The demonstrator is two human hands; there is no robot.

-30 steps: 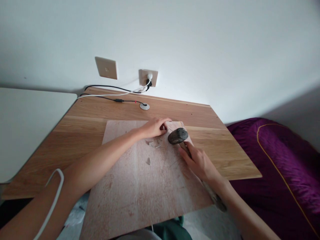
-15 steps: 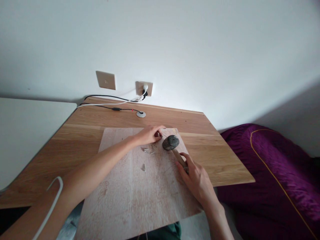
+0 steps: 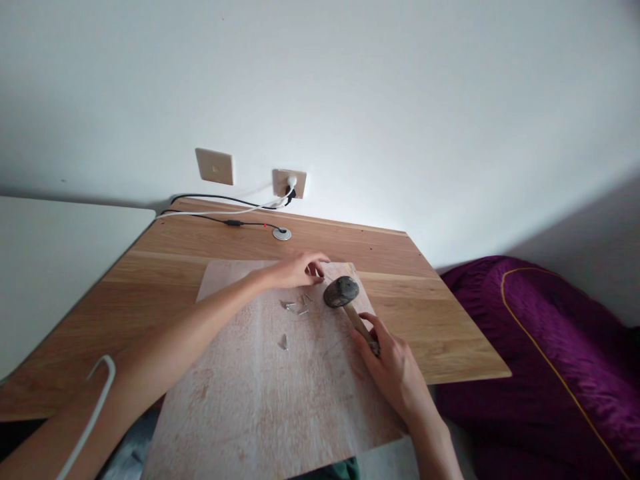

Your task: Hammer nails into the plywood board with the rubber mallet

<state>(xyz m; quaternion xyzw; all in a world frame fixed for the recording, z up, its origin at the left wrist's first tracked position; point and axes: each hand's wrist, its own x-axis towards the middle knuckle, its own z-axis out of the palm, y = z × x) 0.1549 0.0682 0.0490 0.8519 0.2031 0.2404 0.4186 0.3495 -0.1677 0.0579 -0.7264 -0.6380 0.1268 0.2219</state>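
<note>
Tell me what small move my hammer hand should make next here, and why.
Probably raise the hammer slightly and tap gently at the spot the left hand pinches. The hammer's head sits low over the board right beside those fingertips, the right hand holds its handle, and loose nails lie close by. Whether a nail stands between the fingertips is too small to tell.

i count one hammer (image 3: 341, 291); one board (image 3: 260, 393) on one table (image 3: 165, 260); two hands, the left hand (image 3: 295, 270) and the right hand (image 3: 393, 367); about five loose nails (image 3: 295, 307), too small to be sure; two wall plates (image 3: 215, 166)
</note>
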